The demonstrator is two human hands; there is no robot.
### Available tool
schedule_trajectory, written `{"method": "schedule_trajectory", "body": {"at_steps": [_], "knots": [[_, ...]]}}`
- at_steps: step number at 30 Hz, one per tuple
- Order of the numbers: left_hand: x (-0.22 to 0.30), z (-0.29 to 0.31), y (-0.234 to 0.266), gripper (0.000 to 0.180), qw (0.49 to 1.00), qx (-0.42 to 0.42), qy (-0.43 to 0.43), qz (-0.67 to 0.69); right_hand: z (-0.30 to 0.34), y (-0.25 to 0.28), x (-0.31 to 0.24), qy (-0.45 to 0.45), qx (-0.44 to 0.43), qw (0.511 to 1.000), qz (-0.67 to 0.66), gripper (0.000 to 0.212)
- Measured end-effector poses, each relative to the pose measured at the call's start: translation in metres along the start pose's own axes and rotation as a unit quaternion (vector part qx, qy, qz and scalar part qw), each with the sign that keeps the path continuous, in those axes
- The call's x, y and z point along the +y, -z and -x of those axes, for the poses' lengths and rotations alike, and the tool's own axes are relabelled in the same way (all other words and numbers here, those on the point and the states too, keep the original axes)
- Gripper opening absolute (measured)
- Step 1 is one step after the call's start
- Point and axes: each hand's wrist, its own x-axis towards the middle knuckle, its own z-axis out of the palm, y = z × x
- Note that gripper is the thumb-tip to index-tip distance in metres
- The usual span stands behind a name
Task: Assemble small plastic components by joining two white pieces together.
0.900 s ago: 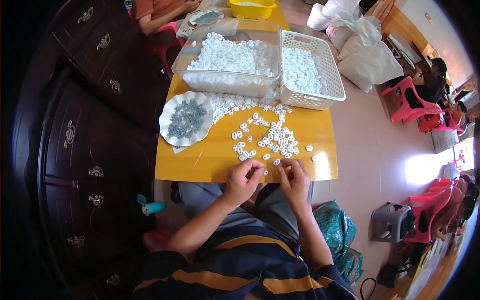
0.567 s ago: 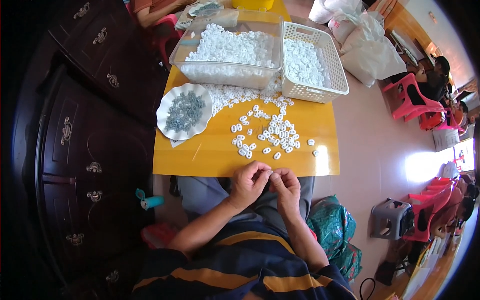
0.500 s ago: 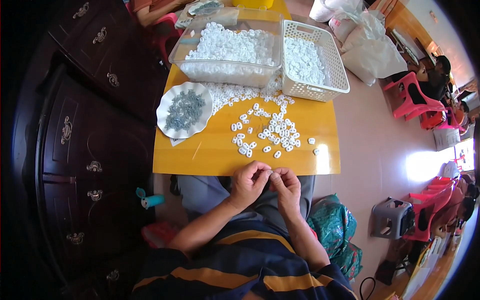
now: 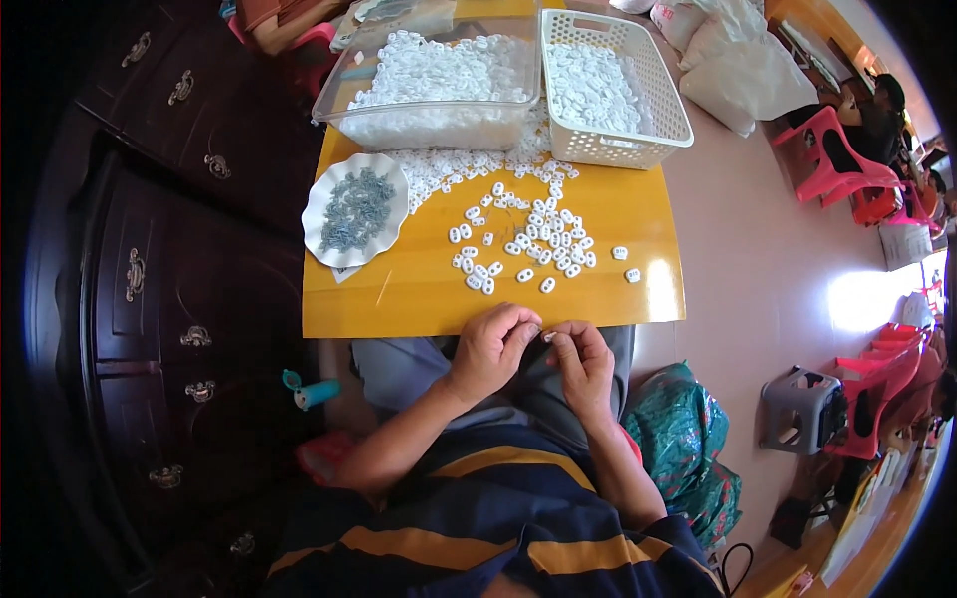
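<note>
Bright from three o'clock, near-black at nine.
Blown out to white on the floor (image 4: 748, 269) at three o'clock; mirrored more softly at the four o'clock corner of the surface (image 4: 429, 299). Sunk in deep shadow over the cabinet (image 4: 234, 289) at nine o'clock, broken by small glints on its metal handles (image 4: 135, 274). Fairly sharp on the loose white pieces (image 4: 532, 233) near the centre; bowed along straight edges and blacked out in the corners.

Worn on my head, the left fisheye camera looks steeply down over my striped shirt (image 4: 454, 498), with my left hand (image 4: 488, 351) and right hand (image 4: 582, 369) near mid-view. It sits close above them, facing out along the yellow table (image 4: 424, 304), wide enough to bend the dark cabinet (image 4: 159, 299) at left and reach a pink chair (image 4: 835, 169) at right.
</note>
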Motion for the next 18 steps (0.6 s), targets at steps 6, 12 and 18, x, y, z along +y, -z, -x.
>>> {"method": "schedule_trajectory", "body": {"at_steps": [6, 12, 18], "knots": [[0.0063, -0.0030, -0.0025, 0.004, 0.998, -0.047, -0.016, -0.043, 0.0032, 0.0036, 0.0041, 0.012, 0.025, 1.000, -0.002, 0.007], [0.0062, -0.0017, -0.0037, 0.004, 0.996, -0.069, 0.032, -0.036, 0.0037, 0.0034, -0.0038, 0.013, 0.029, 0.999, 0.004, 0.005], [0.0058, -0.0040, -0.0059, 0.003, 0.995, -0.075, -0.001, -0.062, 0.0030, 0.0065, -0.0027, 0.020, 0.033, 0.999, 0.007, 0.005]]}}
